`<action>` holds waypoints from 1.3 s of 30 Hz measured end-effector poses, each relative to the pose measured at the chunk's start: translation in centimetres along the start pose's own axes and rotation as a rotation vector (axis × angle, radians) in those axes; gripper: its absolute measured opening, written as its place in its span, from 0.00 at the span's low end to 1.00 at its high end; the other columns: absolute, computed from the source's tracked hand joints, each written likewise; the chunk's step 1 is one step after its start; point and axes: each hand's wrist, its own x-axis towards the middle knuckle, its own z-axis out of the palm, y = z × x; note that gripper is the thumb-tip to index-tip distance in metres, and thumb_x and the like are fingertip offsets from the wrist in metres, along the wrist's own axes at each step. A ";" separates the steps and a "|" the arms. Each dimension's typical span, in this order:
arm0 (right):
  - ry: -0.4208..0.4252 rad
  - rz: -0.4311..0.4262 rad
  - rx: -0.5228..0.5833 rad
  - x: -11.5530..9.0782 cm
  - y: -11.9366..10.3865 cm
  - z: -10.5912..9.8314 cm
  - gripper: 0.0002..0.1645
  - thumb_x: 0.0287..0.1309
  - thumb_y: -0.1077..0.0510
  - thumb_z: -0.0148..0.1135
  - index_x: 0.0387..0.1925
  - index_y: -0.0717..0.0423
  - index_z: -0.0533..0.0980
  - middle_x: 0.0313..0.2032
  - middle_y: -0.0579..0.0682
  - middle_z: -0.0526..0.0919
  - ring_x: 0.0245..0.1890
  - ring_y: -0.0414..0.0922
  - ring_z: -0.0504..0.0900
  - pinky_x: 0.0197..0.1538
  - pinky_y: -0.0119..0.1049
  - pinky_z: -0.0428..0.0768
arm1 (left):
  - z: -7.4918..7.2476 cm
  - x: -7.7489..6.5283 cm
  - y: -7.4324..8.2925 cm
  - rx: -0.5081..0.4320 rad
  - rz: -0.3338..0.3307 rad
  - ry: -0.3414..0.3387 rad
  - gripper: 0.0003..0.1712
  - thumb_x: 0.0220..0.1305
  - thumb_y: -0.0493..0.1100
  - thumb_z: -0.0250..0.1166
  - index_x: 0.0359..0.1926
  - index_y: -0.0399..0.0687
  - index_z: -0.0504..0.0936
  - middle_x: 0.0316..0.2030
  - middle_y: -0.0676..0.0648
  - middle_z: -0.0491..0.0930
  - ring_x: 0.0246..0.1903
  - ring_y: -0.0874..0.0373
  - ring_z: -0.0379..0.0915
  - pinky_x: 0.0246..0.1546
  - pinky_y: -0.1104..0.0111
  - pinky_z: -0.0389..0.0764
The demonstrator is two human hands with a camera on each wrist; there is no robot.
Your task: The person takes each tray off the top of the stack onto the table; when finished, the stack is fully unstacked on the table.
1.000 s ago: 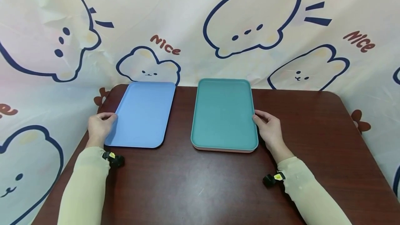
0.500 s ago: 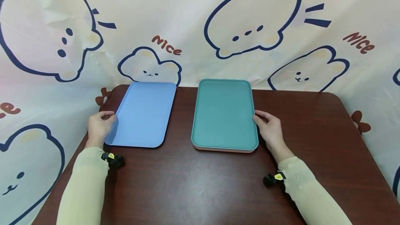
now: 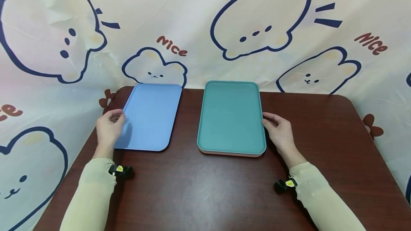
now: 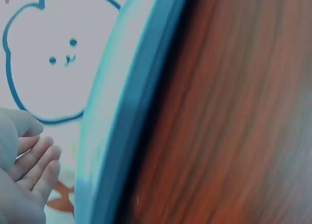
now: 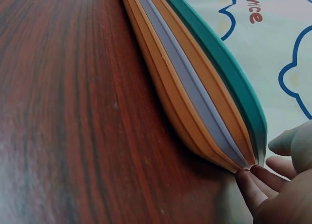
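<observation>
A flat blue tray (image 3: pixel 152 117) lies at the left of the table, against its far edge. Over the tray's left rim hovers my left hand (image 3: pixel 109 126); the left wrist view shows its fingers (image 4: pixel 44 170) loosely bent, apart from the rim and holding nothing. To the right sits a stack of trays with a teal-green tray (image 3: pixel 231 117) on top. In the right wrist view, orange trays (image 5: pixel 163 72) and a lavender tray (image 5: pixel 190 82) show beneath it. My right hand (image 3: pixel 280 133) touches the stack's right side with extended fingertips, the thumb beside the green rim.
The dark brown wooden table (image 3: pixel 205 191) has bare surface in front of the trays, between them and to the right. A cloth backdrop (image 3: pixel 205 27) printed with cartoon faces hangs right behind the table's far edge.
My left hand has come off the blue tray's left edge and shifted slightly right and up, its shadow now on the tray. The right hand stays at the stack, nearly unmoved.
</observation>
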 end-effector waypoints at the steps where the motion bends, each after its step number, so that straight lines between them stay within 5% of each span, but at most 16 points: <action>1: 0.000 -0.004 -0.002 0.0 0.0 0.0 0.24 0.79 0.57 0.61 0.70 0.59 0.80 0.68 0.60 0.82 0.55 0.38 0.83 0.47 0.14 0.80 | 0.2 -0.2 0.4 -0.008 0.018 -0.012 0.23 0.80 0.45 0.60 0.68 0.40 0.83 0.60 0.35 0.86 0.59 0.46 0.81 0.45 0.81 0.72; 11: 0.002 -0.059 -0.004 -0.1 -0.4 -0.3 0.23 0.78 0.59 0.61 0.68 0.62 0.80 0.67 0.62 0.83 0.60 0.48 0.83 0.49 0.13 0.79 | 2.6 -1.9 3.7 -0.072 0.171 -0.194 0.22 0.79 0.44 0.64 0.65 0.35 0.83 0.60 0.33 0.86 0.60 0.41 0.83 0.45 0.86 0.72; 18: -0.005 -0.056 -0.015 -0.1 -0.7 -0.5 0.23 0.78 0.58 0.61 0.69 0.61 0.80 0.67 0.62 0.83 0.63 0.51 0.82 0.49 0.13 0.78 | 4.6 -3.0 5.7 -0.120 0.244 -0.301 0.21 0.79 0.41 0.64 0.65 0.33 0.82 0.61 0.32 0.85 0.62 0.39 0.83 0.56 0.71 0.81; 27: -0.016 -0.040 0.004 0.0 -0.8 -0.4 0.23 0.78 0.57 0.61 0.69 0.61 0.80 0.68 0.61 0.82 0.60 0.45 0.83 0.49 0.14 0.79 | 7.3 -4.4 7.4 -0.219 0.286 -0.395 0.20 0.78 0.39 0.64 0.64 0.32 0.83 0.61 0.32 0.85 0.62 0.40 0.84 0.50 0.87 0.76; 33: -0.028 -0.024 0.006 0.0 -0.7 -0.3 0.24 0.78 0.57 0.61 0.70 0.61 0.79 0.70 0.62 0.80 0.58 0.43 0.83 0.48 0.14 0.80 | 9.0 -5.4 8.4 -0.255 0.291 -0.463 0.21 0.78 0.39 0.64 0.66 0.32 0.82 0.63 0.32 0.84 0.63 0.39 0.83 0.61 0.65 0.86; 36: -0.031 -0.020 -0.001 0.1 -0.6 -0.3 0.25 0.78 0.57 0.61 0.70 0.61 0.79 0.70 0.62 0.80 0.61 0.46 0.83 0.47 0.14 0.80 | 9.9 -6.0 9.0 -0.266 0.290 -0.517 0.22 0.78 0.38 0.64 0.67 0.31 0.80 0.64 0.31 0.83 0.65 0.38 0.82 0.66 0.50 0.85; 39: -0.042 -0.013 -0.006 0.0 -0.5 -0.3 0.26 0.79 0.57 0.60 0.72 0.60 0.78 0.71 0.62 0.79 0.64 0.51 0.82 0.47 0.14 0.79 | 10.8 -6.8 9.8 -0.272 0.275 -0.583 0.24 0.78 0.37 0.64 0.69 0.31 0.78 0.65 0.31 0.82 0.66 0.37 0.81 0.68 0.46 0.83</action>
